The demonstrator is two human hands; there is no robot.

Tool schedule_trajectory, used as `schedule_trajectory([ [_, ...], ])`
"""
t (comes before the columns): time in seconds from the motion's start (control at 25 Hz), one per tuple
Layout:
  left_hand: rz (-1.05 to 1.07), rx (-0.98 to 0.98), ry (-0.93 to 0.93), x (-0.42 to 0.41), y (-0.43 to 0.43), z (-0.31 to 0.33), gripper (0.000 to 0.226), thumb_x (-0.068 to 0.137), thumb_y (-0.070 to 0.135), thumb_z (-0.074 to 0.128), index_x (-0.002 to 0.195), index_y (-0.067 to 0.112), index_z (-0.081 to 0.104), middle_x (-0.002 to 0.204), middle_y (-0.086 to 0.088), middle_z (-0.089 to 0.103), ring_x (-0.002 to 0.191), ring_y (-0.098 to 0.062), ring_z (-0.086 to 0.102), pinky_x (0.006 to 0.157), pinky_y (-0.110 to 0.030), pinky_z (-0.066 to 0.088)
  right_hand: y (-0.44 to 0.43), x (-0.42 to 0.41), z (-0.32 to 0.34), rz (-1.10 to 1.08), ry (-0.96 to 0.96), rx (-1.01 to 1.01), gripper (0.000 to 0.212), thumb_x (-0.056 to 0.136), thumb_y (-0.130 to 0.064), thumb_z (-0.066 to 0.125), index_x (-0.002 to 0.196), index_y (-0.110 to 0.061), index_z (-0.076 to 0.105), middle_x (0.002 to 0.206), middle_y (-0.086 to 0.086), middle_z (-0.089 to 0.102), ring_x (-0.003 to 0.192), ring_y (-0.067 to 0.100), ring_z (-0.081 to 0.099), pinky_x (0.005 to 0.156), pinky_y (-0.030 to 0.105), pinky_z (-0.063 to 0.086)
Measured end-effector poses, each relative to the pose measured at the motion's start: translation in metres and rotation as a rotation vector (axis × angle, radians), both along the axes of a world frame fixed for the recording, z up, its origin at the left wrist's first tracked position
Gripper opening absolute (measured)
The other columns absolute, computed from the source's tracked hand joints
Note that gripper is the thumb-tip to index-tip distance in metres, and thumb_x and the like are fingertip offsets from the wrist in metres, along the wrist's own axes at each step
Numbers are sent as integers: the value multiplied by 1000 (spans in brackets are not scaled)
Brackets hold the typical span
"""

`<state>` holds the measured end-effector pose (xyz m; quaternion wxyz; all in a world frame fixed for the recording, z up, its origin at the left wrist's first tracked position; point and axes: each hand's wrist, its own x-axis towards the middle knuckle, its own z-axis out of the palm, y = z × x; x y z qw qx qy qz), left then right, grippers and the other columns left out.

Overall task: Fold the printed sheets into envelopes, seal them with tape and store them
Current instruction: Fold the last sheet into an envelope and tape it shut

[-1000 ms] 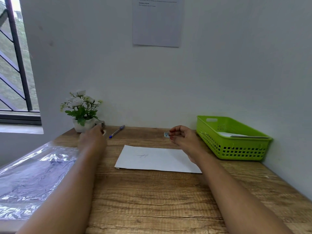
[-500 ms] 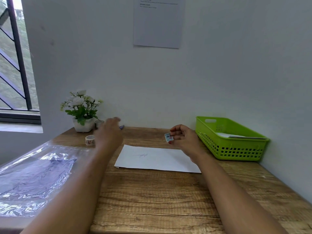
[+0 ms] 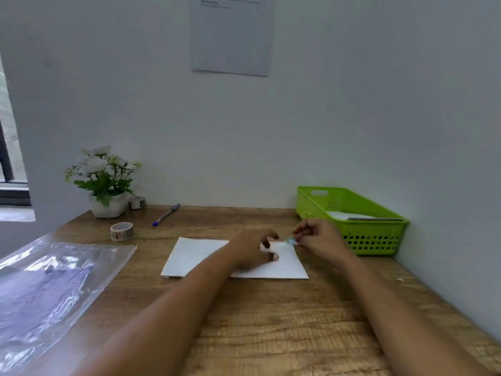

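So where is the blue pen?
In the head view the pen lies on the desk's far left part, near the wall, just right of the flower pot and beyond the folded paper.

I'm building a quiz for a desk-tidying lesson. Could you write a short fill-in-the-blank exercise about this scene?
1. The left hand rests flat on the white folded paper envelope, which lies on the ____ table.
2. The right hand pinches a small piece of ____ in its fingers.
3. The blue-capped pen lies between the white flower pot and the ____ plastic basket.

Missing words: wooden; tape; green
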<state>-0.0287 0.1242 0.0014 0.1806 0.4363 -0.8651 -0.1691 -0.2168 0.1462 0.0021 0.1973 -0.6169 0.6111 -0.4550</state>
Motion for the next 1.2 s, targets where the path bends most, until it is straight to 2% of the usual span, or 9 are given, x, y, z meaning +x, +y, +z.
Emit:
schedule_trajectory([
  [0.12, 32, -35, -40, 1, -11, -15, 46, 89, 42, 57, 131, 30, 46, 129, 5, 54, 116, -14, 48, 97, -29, 40, -11, 3, -6, 29, -28, 113, 15, 75, 10, 60, 79, -1, 70, 70, 1, 66, 64, 11, 61, 57, 18, 53],
  [0.24, -1, -129, -17, -2, -25, -12, 52, 90, 41, 57, 137, 30, 39, 128, 5, 54, 121, -16, 45, 100, -31, 35, -25, 0, -5, 41, -42, 151, 19, 74, 7, 62, 74, -9, 73, 64, 1, 67, 57, 9, 59, 53, 16, 50],
  [0.4, 30, -156, -32, -9, -25, -24, 51, 91, 42, 53, 136, 41, 31, 125, 14, 56, 124, -18, 41, 101, -42, 37, -32, -1, -22, 18, -60, 171, 19, 73, 0, 64, 79, -13, 77, 78, 6, 73, 77, 18, 66, 77, 31, 54],
  [0.6, 73, -132, -21, -3, -20, -31, 34, 93, 45, 47, 127, 41, 43, 129, 18, 53, 124, -18, 40, 100, -42, 37, -32, 12, -24, 41, -255, 190, 31, 79, 13, 54, 83, -13, 71, 96, 14, 70, 90, 20, 64, 86, 32, 53],
  [0.72, 105, -148, -125, -5, -10, -28, 40, 95, 47, 41, 133, 36, 42, 140, 9, 47, 129, -21, 37, 103, -42, 34, -26, 18, -23, 11, -187, 167, 34, 75, 12, 55, 90, -12, 73, 99, 15, 72, 88, 19, 63, 79, 30, 51],
  [0.88, 127, -107, -143, -5, -11, -22, 45, 96, 48, 39, 139, 37, 38, 144, 5, 44, 134, -23, 32, 107, -43, 31, -27, 20, -19, -11, -164, 174, 29, 76, 9, 58, 94, -7, 74, 97, 14, 72, 92, 21, 64, 86, 34, 52],
  [1.0, 129, -116, -159, -6, -10, -26, 42, 96, 47, 39, 136, 36, 44, 144, 9, 44, 135, -23, 29, 108, -43, 30, -26, 21, -18, -18, -109, 181, 17, 76, 3, 59, 75, -6, 73, 91, 14, 72, 86, 19, 63, 84, 36, 52],
  [1.08, 123, -105, -153, -6, -16, -26, 43, 96, 48, 39, 136, 36, 45, 145, 10, 43, 136, -22, 29, 109, -45, 29, -28, 20, -16, -37, -81, 165, 18, 80, -5, 61, 63, -6, 67, 74, 13, 69, 79, 20, 64, 75, 33, 52],
  [1.2, 111, -102, -161, -7, -26, -30, 45, 95, 51, 39, 137, 36, 44, 145, 8, 43, 135, -22, 32, 110, -46, 29, -31, 18, -18, -48, -43, 150, 14, 80, 1, 60, 84, -2, 74, 67, 0, 64, 66, 9, 58, 65, 22, 47],
])
